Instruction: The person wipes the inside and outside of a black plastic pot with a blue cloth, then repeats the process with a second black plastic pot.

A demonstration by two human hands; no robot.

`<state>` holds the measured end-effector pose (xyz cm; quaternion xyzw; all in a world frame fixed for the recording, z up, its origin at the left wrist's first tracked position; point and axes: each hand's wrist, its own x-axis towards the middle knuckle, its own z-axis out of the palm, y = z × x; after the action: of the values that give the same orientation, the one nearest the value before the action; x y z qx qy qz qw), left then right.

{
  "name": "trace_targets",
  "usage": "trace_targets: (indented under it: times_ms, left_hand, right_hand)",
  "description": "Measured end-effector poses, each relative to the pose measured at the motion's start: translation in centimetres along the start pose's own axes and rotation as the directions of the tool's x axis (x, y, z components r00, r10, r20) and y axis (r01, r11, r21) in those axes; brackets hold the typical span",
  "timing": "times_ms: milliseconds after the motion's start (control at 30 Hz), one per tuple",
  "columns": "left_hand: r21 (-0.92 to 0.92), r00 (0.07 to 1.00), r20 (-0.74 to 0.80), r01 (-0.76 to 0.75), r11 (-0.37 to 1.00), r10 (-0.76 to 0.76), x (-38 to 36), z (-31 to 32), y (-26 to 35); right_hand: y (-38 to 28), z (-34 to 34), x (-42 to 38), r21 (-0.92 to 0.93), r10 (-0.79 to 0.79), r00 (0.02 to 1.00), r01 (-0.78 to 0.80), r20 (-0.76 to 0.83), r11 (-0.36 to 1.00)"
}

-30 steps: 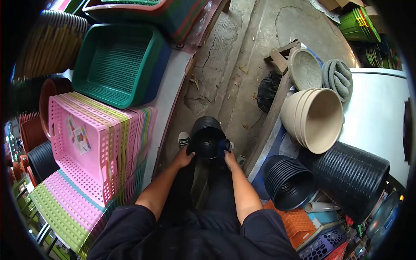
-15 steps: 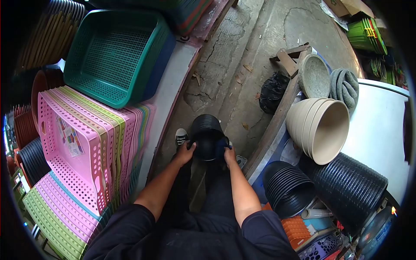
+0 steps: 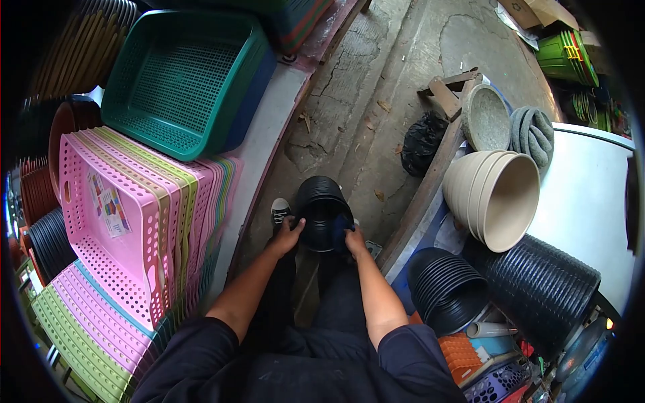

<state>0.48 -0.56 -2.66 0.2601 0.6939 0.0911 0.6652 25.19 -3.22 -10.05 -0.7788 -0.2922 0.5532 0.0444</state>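
A stack of black plastic pots (image 3: 318, 193) is tilted in front of my legs, its open mouth facing me. My left hand (image 3: 287, 235) grips the left side of the rim, thumb at the edge. At the opposite side, my right hand (image 3: 355, 240) is closed on a dark blue bunched cloth (image 3: 342, 228), pressed against the rim of the front pot. The fingers behind the rim are partly hidden on both sides.
Left, a shelf holds stacked pink baskets (image 3: 111, 221) and a green basket (image 3: 181, 87). Right, a wooden-edged stand carries beige pots (image 3: 494, 198), black pots (image 3: 447, 292) and a stone mortar (image 3: 486, 117). A black plastic bag (image 3: 424, 144) lies on the concrete floor (image 3: 356, 101).
The cloth and my right hand have shifted slightly left along the rim. The pot mouth has tipped a little, and my left hand stays in nearly the same place.
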Motion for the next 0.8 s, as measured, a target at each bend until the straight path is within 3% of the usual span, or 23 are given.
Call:
trace_targets:
  times_ms: [67,167,300,367,400,467,500,567,633,700,800]
  left_hand:
    - [-0.01,0.995,-0.102,0.019,1.0,-0.02,-1.0,0.6,1.0]
    - [0.076,0.984,-0.163,-0.057,0.996,0.069,-3.1,0.3,3.1]
    - [-0.015,0.977,-0.184,-0.108,0.994,0.104,-3.4,-2.1,2.6]
    - [-0.045,0.995,-0.058,-0.079,0.996,0.076,-5.8,-3.8,5.1]
    - [-0.046,0.992,-0.065,-0.108,0.993,0.105,-7.6,-4.4,6.6]
    - [-0.259,0.992,0.098,-0.056,0.964,0.084,-12.7,-5.8,10.5]
    - [-0.259,0.989,0.089,-0.089,0.962,0.115,-13.9,-6.3,10.7]
    - [-0.584,0.857,0.311,-0.17,0.794,0.412,-15.9,-7.3,10.5]
    - [-0.681,0.73,0.389,-0.183,0.709,0.562,-19.8,-7.8,12.6]
    - [-0.699,0.729,0.502,0.026,0.714,0.465,-23.8,-8.0,13.9]
    - [-0.721,0.669,0.445,-0.127,0.681,0.596,-27.7,-8.2,16.7]
  right_hand:
    - [-1.0,-0.3,-1.3,-0.056,-0.051,0.999,0.052,0.01,0.997]
    - [-5.0,-1.6,-6.2,-0.197,-0.094,0.982,0.061,-0.164,0.979]
    - [-9.8,-5.2,-12.4,-0.3,-0.257,0.942,0.187,-0.215,0.935]
    - [-12.2,-7.1,-15.2,-0.344,-0.341,0.917,0.258,-0.207,0.903]
    - [-13.3,-8.1,-16.6,-0.343,-0.365,0.905,0.278,-0.22,0.897]
    - [-15.8,-10.2,-19.6,-0.371,-0.443,0.872,0.348,-0.21,0.861]
    - [-17.0,-11.3,-21.2,-0.364,-0.476,0.851,0.381,-0.221,0.85]
    - [-18.8,-13.3,-24.0,-0.337,-0.533,0.82,0.451,-0.209,0.826]
    - [-21.2,-15.1,-27.0,-0.293,-0.57,0.803,0.511,-0.172,0.808]
    - [-23.3,-16.7,-30.0,-0.276,-0.601,0.786,0.552,-0.141,0.787]
    - [-25.4,-19.2,-33.2,-0.275,-0.651,0.754,0.61,-0.086,0.743]
